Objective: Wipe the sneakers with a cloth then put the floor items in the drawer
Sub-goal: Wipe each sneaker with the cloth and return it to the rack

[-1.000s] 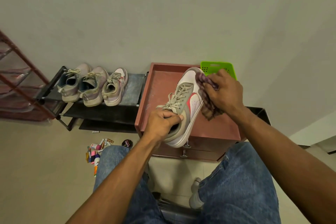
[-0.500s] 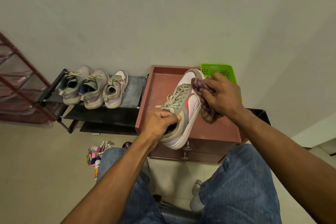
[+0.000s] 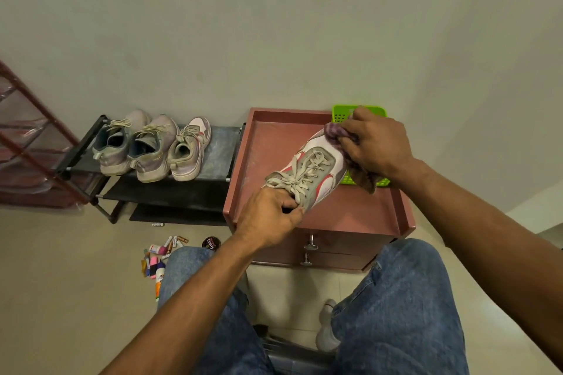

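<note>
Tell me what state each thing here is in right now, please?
Left hand: grips the heel of the held sneaker.
Right hand: presses a cloth to its toe.
Held sneaker: laced, lifted over the cabinet top.
Cloth: bunched against the toe.
Three sneakers: laced, side by side on the rack.
Drawers: closed.
Floor items: scattered on the floor.
Green basket: on the cabinet, partly hidden.

Bare forearms, blue jeans [image 3: 396, 313], white sock [image 3: 326, 329].
</note>
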